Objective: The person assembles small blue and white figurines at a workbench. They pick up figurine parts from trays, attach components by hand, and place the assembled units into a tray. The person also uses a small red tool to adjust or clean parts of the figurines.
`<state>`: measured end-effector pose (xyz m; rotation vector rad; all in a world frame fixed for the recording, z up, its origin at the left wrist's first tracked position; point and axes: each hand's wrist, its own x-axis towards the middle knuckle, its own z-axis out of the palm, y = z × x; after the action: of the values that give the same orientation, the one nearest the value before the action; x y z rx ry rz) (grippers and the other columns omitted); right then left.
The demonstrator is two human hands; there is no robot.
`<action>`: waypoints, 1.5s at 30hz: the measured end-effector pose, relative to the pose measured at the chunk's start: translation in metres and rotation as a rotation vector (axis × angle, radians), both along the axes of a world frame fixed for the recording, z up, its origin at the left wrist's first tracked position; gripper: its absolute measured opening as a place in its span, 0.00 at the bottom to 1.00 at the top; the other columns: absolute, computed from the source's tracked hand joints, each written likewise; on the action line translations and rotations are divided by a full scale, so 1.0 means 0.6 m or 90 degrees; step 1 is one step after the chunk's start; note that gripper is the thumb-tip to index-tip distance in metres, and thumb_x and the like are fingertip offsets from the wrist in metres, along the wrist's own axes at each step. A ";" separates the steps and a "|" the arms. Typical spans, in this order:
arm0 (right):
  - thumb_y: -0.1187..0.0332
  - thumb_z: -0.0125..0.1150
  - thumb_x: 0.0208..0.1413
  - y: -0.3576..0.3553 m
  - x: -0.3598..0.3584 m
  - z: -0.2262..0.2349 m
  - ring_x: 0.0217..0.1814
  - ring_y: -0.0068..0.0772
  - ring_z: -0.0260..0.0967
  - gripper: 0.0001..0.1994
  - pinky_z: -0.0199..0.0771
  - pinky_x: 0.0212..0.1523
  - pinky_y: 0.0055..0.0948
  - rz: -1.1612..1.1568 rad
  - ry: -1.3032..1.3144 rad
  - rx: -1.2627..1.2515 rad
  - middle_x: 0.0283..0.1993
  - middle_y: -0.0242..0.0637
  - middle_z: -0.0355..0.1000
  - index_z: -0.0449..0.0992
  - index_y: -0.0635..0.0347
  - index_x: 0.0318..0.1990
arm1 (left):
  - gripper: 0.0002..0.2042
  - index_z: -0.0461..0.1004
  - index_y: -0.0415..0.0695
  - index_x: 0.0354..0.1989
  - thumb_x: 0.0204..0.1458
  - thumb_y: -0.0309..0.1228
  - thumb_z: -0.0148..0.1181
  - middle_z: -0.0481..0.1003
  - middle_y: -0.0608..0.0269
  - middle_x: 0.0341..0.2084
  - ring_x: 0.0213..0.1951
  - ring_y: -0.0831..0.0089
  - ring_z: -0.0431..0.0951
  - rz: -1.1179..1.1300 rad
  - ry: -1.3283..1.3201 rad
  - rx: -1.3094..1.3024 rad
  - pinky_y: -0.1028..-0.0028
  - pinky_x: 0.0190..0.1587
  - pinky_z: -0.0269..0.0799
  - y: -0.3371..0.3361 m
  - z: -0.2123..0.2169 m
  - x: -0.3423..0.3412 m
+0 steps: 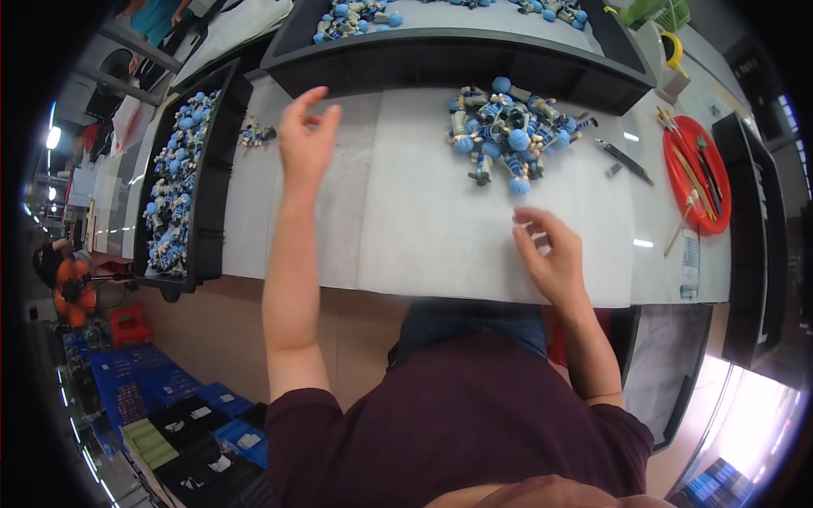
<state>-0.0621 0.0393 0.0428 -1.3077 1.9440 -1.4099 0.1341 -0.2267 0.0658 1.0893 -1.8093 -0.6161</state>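
Figurines [508,127] with round blue heads [518,140] heaped on smooth white sheet [432,237], left hand [306,148], right hand [559,258] curved, each grip spread

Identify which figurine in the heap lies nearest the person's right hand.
The bottommost figurine of the heap, its round blue head toward the right hand; the others lie farther from that hand.

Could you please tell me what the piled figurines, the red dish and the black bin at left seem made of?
The piled figurines: probably painted plastic or vinyl, satin, given their smooth, rounded blue heads. The red dish: likely plastic, fairly glossy, from its even, bright colour. The black bin: seemingly satin plastic, judging by its stiff, uniformly dark walls.
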 end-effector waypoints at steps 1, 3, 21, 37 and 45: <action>0.77 0.57 0.46 -0.010 -0.005 0.015 0.31 0.25 0.69 0.11 0.68 0.29 0.21 -0.021 0.066 -0.012 0.35 0.37 0.72 0.72 0.63 0.40 | 0.14 0.73 0.44 0.42 0.44 0.26 0.60 0.72 0.66 0.29 0.27 0.82 0.69 -0.083 0.102 0.067 0.82 0.30 0.66 0.049 0.006 -0.032; 0.75 0.59 0.44 -0.030 -0.019 0.029 0.32 0.35 0.70 0.14 0.69 0.31 0.29 -0.063 0.267 -0.011 0.36 0.40 0.72 0.71 0.62 0.41 | 0.12 0.74 0.43 0.41 0.46 0.23 0.58 0.73 0.68 0.28 0.27 0.86 0.67 -0.235 0.220 0.208 0.86 0.28 0.63 0.130 0.002 -0.076; 0.89 0.52 0.43 -0.027 -0.025 0.011 0.42 0.32 0.69 0.18 0.71 0.42 0.25 0.134 -0.001 -0.175 0.42 0.39 0.70 0.72 0.62 0.42 | 0.16 0.70 0.35 0.44 0.57 0.36 0.48 0.74 0.60 0.31 0.33 0.78 0.74 -0.677 0.373 0.845 0.80 0.32 0.69 0.220 -0.070 -0.122; 0.75 0.51 0.55 -0.022 0.029 -0.037 0.42 0.23 0.64 0.15 0.70 0.43 0.24 0.016 -0.389 -0.115 0.41 0.35 0.64 0.63 0.66 0.50 | 0.16 0.65 0.39 0.51 0.55 0.28 0.50 0.73 0.62 0.40 0.42 0.74 0.73 -0.557 0.429 0.757 0.72 0.46 0.69 0.221 -0.071 -0.130; 0.76 0.52 0.55 -0.021 0.031 -0.033 0.43 0.23 0.65 0.16 0.71 0.43 0.23 0.015 -0.360 -0.119 0.42 0.36 0.64 0.62 0.67 0.50 | 0.15 0.66 0.39 0.51 0.56 0.30 0.49 0.73 0.62 0.39 0.42 0.75 0.73 -0.540 0.411 0.755 0.73 0.47 0.68 0.222 -0.068 -0.132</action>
<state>-0.0435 0.0270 0.0228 -0.8643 1.4429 -1.7491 0.0548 -0.0932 0.0247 0.5545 -1.1618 -2.4184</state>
